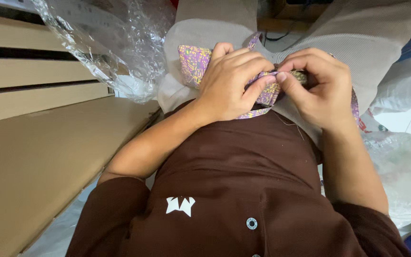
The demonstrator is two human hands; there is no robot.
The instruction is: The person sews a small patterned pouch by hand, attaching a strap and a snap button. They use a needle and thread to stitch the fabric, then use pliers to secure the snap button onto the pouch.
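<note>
Flat cardboard (48, 157), a few stacked sheets, sits left of my lap. One beige cloth (215, 33) spreads just beyond my lap, one clear plastic sheet (115, 43) to its left. On the cloth lies one purple-yellow patterned trim (193, 64). Both hands work its middle: left hand (231, 83) clenched on a fold, right hand (317, 88) pinching the same fold, fingertips touching. A loose thread (286, 121) hangs beneath. Looks like mid-stitch or pinning; needle not visible. Next move needs a steady pinch and a small, precise pull.
</note>
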